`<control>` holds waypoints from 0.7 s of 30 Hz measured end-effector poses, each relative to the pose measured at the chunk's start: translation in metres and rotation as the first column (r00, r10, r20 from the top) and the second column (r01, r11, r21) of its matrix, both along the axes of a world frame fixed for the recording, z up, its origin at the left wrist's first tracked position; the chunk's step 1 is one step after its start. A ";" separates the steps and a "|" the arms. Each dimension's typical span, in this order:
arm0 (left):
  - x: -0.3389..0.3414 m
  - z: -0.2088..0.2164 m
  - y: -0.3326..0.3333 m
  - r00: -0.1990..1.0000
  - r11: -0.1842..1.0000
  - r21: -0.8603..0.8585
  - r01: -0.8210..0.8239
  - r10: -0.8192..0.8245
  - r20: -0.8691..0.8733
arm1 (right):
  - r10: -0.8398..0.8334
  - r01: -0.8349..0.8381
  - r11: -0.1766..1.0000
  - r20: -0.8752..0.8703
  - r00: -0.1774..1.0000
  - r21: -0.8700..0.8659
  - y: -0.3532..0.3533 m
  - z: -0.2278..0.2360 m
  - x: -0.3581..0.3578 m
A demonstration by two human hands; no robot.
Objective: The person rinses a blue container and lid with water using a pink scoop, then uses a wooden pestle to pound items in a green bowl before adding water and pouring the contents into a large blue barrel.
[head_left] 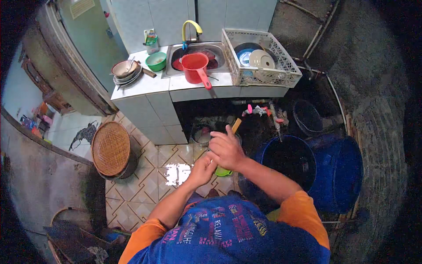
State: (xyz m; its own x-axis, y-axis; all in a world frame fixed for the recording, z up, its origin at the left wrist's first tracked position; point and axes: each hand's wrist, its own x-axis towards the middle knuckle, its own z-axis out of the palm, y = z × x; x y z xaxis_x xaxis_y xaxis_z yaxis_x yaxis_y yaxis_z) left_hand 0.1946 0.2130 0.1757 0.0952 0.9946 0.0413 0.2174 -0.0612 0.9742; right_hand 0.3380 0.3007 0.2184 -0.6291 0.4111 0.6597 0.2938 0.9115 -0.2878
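1. Looking down with twelve o'clock toward the sink, we see the right hand (226, 152) and the left hand (203, 170) touching each other, the left at about eight o'clock from the right.
2. Neither grip shows fully: our left fingers curl inward, our right fingers are partly extended, and we cannot tell whether anything small is pinched between them.
3. Closest to us is a yellowish handle (236, 126), just beside the right fingertips in this view, at one o'clock from the right hand. Its long axis runs roughly from one to seven o'clock; its lower end is hidden by our right hand.
4. A green bowl-like thing (223, 172) shows in part beneath our hands, at six o'clock from the right hand and three from the left; how far below, we cannot tell.
5. Of the two, our right hand is clearly nearer the handle.
6. Farther off, at eleven o'clock, a red dipper (193, 70) sits by the sink on the white surface (154, 84), its handle pointing to five o'clock, well apart from both hands.
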 end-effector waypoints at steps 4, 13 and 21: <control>-0.001 0.004 -0.006 0.999 0.998 -0.046 0.032 -0.032 -0.013 | -0.464 0.467 0.884 -0.096 0.881 0.003 0.041 0.006 0.026; 0.002 -0.002 -0.016 0.945 0.957 -0.245 0.156 -0.073 0.319 | -0.397 0.409 0.911 -0.154 0.905 0.049 0.041 0.004 0.027; -0.009 0.005 -0.020 0.905 0.898 -0.379 0.224 -0.048 0.422 | -0.367 0.369 0.929 0.150 0.918 0.018 0.066 0.008 0.045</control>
State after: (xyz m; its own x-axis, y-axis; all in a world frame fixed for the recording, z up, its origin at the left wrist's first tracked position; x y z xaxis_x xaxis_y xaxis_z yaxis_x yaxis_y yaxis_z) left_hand 0.1856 0.1930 0.1806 0.2944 0.9064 -0.3030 -0.1679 0.3612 0.9172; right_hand 0.3829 0.3663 0.2263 -0.5223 0.6387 0.5650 0.6478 0.7281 -0.2242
